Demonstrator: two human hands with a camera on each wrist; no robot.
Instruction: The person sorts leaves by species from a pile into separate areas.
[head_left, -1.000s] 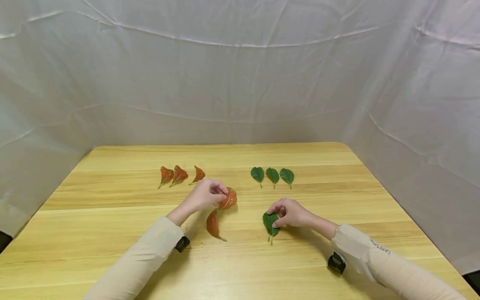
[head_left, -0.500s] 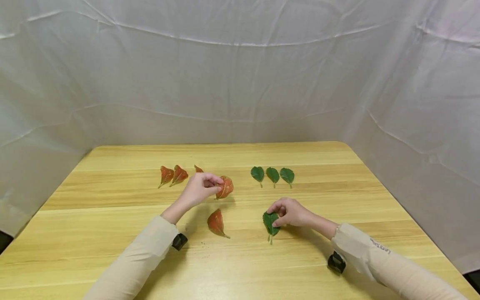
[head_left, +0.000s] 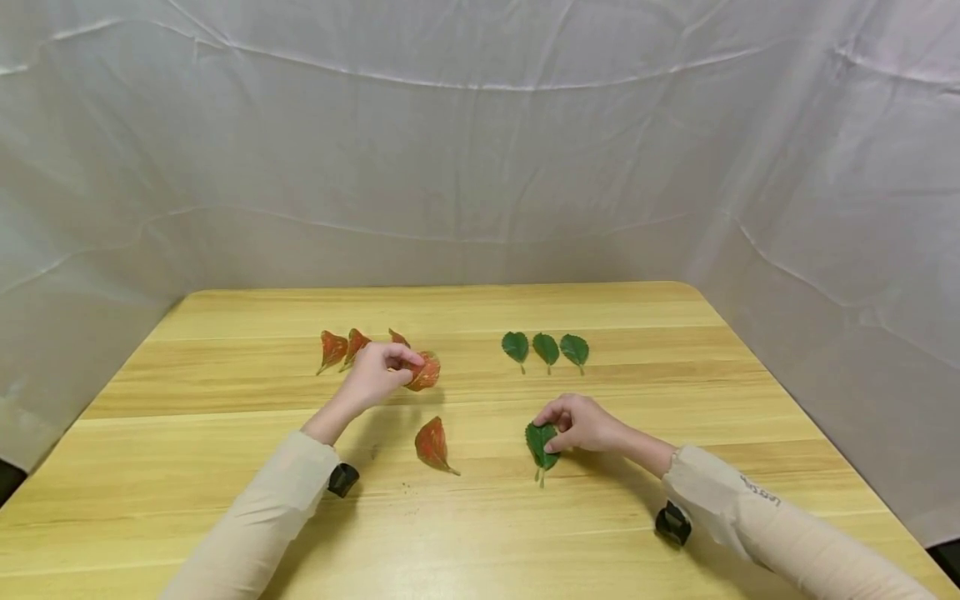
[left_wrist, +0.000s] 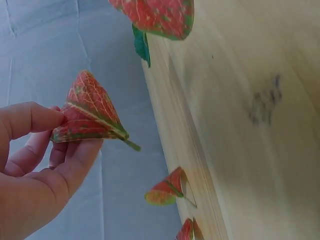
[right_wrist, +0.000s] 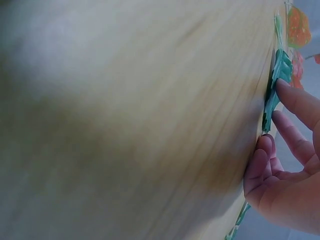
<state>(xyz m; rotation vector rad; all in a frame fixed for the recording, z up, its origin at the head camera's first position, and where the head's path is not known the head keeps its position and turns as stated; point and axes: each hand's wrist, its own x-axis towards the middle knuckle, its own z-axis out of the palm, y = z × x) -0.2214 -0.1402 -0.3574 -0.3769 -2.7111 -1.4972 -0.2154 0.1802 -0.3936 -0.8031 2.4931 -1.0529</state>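
My left hand (head_left: 372, 379) pinches a curled, yellow-flecked red leaf (head_left: 425, 372) between thumb and fingers above the pale wood-grained table (head_left: 480, 533), near three folded red leaves with thin stems (head_left: 333, 349). My right hand (head_left: 587, 423) grips two overlapping, saw-edged green leaves (head_left: 538, 440) low at the table; a broad red leaf (head_left: 432, 443) lies between my hands.

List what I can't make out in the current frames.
Head view: part of the far row's middle red leaf, hidden by the left hand.
Head view: part of the held green leaves, covered by the fingers of the right hand.
Head view: the sleeve writing, too small to read.
Left wrist view: the topmost red leaf, cut off by the upper edge.
Right wrist view: the near tabletop, blurred.
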